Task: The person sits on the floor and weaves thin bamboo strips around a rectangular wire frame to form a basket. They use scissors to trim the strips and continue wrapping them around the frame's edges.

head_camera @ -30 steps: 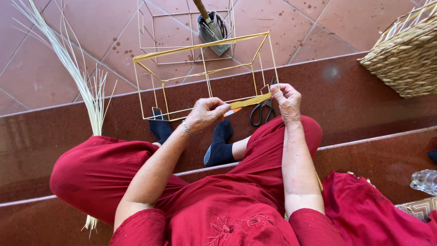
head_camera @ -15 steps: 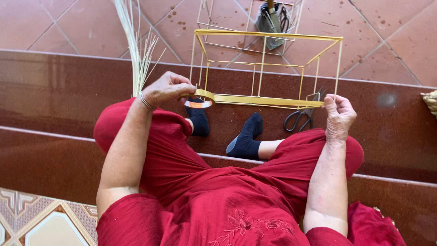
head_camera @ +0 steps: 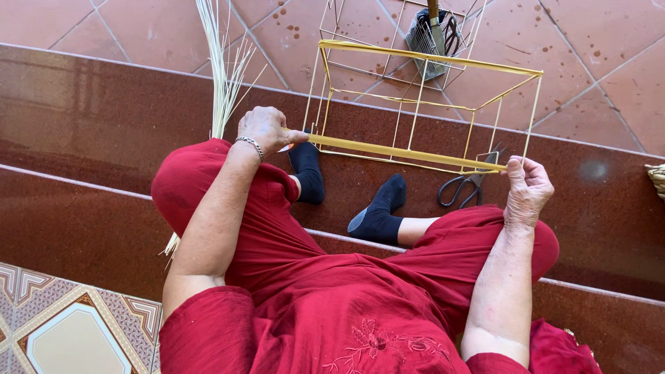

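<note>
Both hands, left hand [head_camera: 267, 129] and right hand [head_camera: 528, 185], pinch a yellow strip [head_camera: 402, 150] taut along a wire frame [head_camera: 422, 111], apparently for wrapping it.

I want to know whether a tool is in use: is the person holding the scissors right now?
No. The scissors lie on the step beside the right hand, which grips the yellow strip with the left hand.

Black-handled scissors [head_camera: 465, 185] lie on the dark step, pale reeds [head_camera: 220, 66] beside the knee.

two wire frames [head_camera: 422, 104], one scissors [head_camera: 465, 187]
</note>
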